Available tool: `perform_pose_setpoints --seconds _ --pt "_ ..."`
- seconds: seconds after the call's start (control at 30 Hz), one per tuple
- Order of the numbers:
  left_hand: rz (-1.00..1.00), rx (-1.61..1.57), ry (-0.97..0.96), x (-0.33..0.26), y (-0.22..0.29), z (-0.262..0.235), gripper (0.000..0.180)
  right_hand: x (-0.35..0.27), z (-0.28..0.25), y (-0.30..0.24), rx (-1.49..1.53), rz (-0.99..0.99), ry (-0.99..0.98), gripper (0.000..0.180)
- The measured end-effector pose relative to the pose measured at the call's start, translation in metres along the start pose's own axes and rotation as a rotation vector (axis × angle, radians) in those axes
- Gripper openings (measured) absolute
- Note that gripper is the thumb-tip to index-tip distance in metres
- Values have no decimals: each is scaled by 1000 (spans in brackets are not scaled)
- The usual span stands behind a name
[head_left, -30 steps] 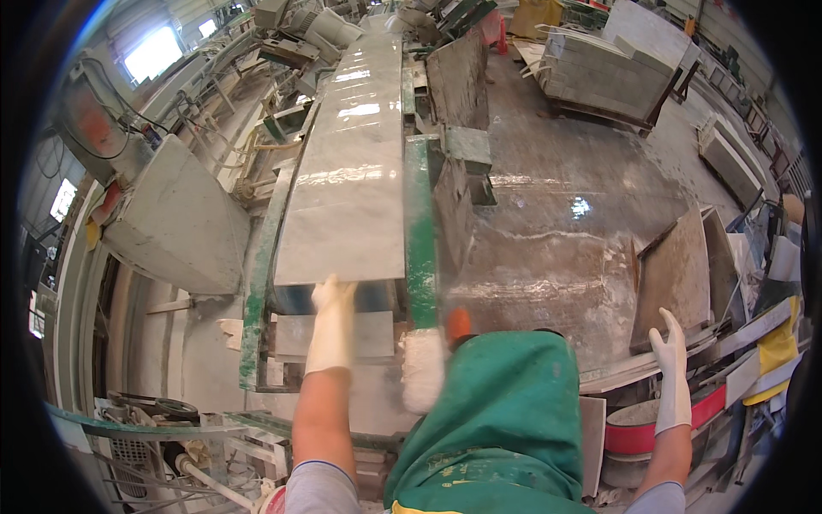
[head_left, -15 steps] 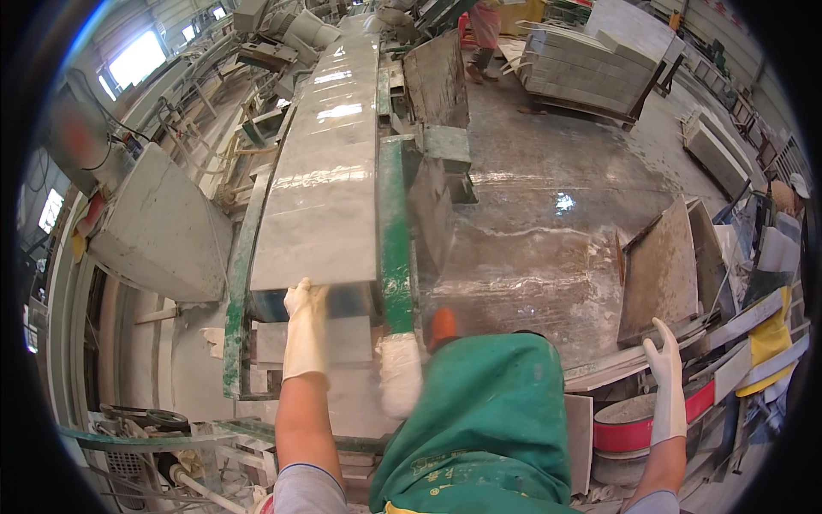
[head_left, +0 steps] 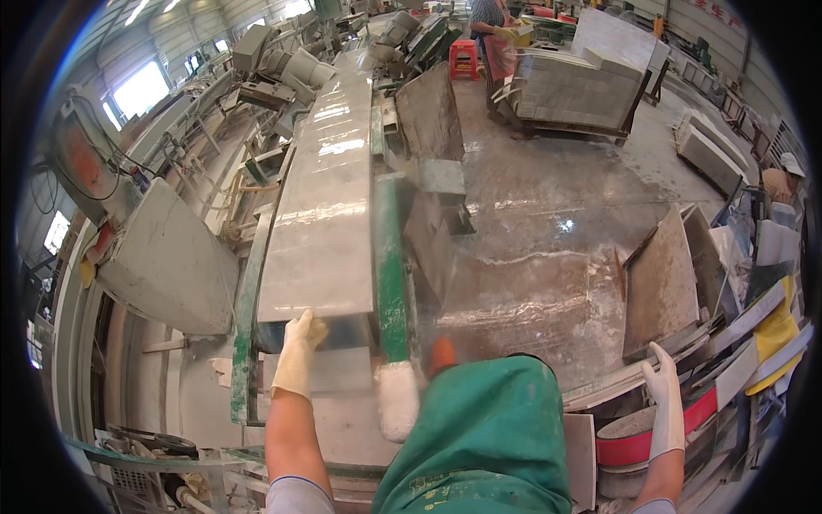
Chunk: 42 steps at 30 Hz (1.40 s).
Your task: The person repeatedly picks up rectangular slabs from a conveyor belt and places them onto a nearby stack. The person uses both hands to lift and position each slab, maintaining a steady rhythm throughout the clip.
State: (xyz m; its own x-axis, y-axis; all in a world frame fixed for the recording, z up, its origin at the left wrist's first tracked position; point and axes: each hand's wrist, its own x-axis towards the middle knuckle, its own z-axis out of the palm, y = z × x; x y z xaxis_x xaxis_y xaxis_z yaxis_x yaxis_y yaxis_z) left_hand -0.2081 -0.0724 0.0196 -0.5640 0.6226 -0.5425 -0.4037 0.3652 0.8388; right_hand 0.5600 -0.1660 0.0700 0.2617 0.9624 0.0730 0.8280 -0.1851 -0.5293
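A long row of pale, wet stone slabs [head_left: 321,223] runs away from me along a green-framed conveyor. My left hand [head_left: 297,351], in a cream rubber glove, is at the near edge of the closest slab. Its fingers are bent and bunched against that edge, and the fingertips' underside is hidden. Below the slab's edge shows a dark blue belt roller [head_left: 349,332]. Out to the right, my right hand [head_left: 664,394], also gloved, is raised beside a leaning stack of long stone strips [head_left: 612,387]. Its fingers are apart, with nothing visible in them.
My green apron [head_left: 479,437] fills the lower middle. A green rail [head_left: 391,274] with a white-wrapped end [head_left: 396,403] borders the conveyor. Leaning slabs [head_left: 661,287] and a red-rimmed tub [head_left: 623,450] are on the right. Another person [head_left: 492,43] stands near a slab pallet [head_left: 569,94].
The whole view has shifted, so the slabs and my left hand appear lower. My left hand stays at the slab's near edge. More of the person at the back shows.
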Motion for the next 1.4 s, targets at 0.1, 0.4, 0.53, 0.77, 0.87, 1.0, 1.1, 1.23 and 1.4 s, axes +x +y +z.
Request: perform_pose_setpoints --seconds 0.1,0.4,0.53,0.77,0.87,1.0,1.1,1.23,1.4 --pt "-14 -163 -32 -3 1 -2 12 0 1 13 -36 -61 24 50" --pt "117 -338 13 -29 -18 7 22 0 -53 137 -520 -81 421 48" --pt "464 5 85 -57 -30 31 43 -13 -80 181 -718 383 494 49" --pt "1353 991 -312 -119 -35 132 53 -16 -70 169 -813 686 504 48" --pt "1352 1205 -387 -119 -48 160 53 -22 -82 178 -717 512 592 44" --pt "1348 1272 -356 -104 -60 161 54 -32 -94 206 -587 422 617 43" --pt "1369 1242 -346 -98 -63 159 52 -36 -85 223 -708 477 622 44" --pt "1390 1179 -332 -98 -65 161 50 -35 -83 232 -867 522 614 48" --pt "1416 1146 -332 -98 -64 161 47 -38 -81 220 -885 705 507 53"
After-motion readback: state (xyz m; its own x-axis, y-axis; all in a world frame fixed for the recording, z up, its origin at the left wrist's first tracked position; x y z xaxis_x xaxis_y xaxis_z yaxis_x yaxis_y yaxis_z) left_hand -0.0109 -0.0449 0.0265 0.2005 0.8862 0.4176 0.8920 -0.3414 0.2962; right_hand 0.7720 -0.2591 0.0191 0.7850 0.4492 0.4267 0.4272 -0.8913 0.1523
